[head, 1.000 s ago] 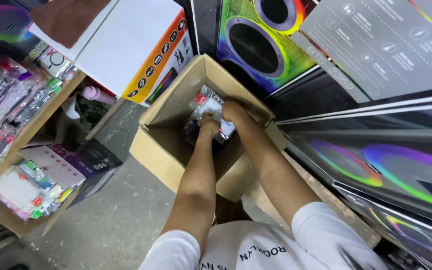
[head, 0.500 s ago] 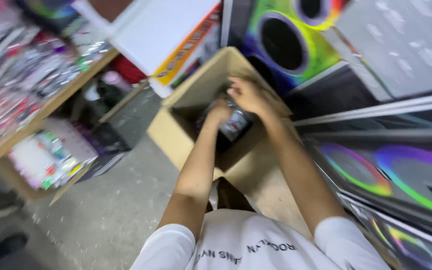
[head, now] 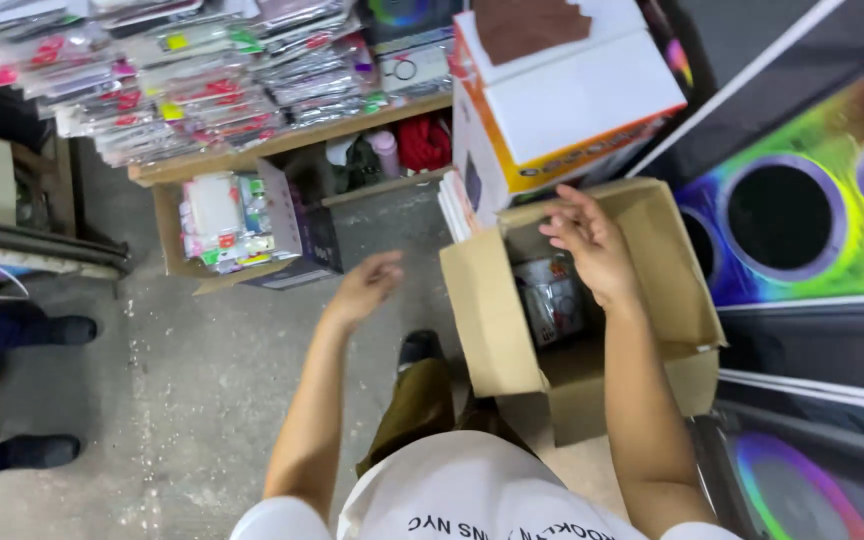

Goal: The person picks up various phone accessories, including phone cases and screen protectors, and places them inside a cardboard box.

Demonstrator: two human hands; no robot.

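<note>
Cardboard box [head: 492, 300] sits open on the floor by my knees, shiny packets [head: 552, 300] inside. Right hand [head: 592, 245] hovers over it, fingers loose, empty; left hand [head: 364, 288] off to the side, open, empty. Risk: unsupported flaps, a careless reach could tip the box and spill packets.

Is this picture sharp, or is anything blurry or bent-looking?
Head view: mostly sharp, with even indoor light; the left hand looks slightly motion-smeared, the right hand over the open cardboard box is crisper; straight shelf edges bow near the frame edges from the wide lens.
</note>
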